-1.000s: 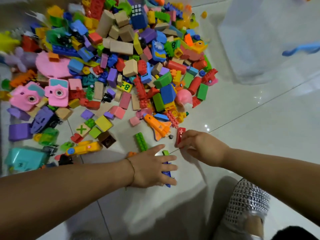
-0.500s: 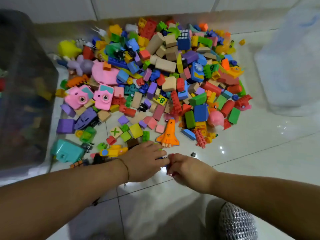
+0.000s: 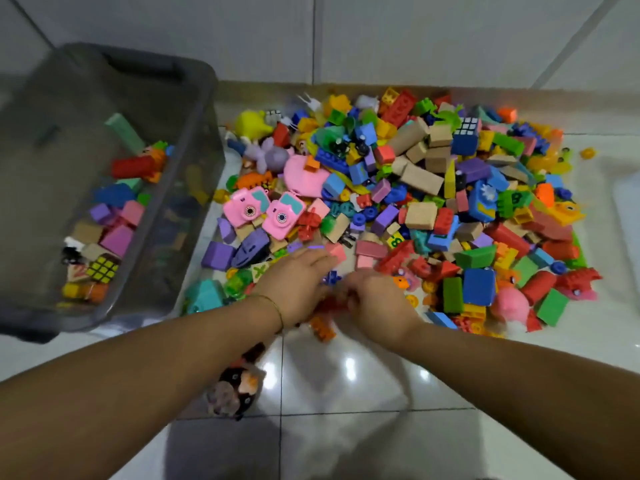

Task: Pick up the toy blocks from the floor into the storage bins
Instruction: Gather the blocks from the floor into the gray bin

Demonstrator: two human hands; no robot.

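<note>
Block pile (image 3: 433,209) is on the floor (image 3: 346,393) right of the grey bin (image 3: 204,109), its edge abt touching the bin wall. Both hands are down in it, right of the bin's near corner: left hand (image 3: 298,289) palm-down, right hand (image 3: 377,303) beside it, red/orange bits (image 3: 327,308) btwn them. Too blurry to say if the fingers are clamped on anything or just raking, can't tell tbh. Imo best way: cup both hands, scoop a small load, keep it low + swing left over the bin rim before letting go, else bits dribble out. Bin's only part full, loads left. Pink cameras (image 3: 247,209) sit just right of the bin.
</note>
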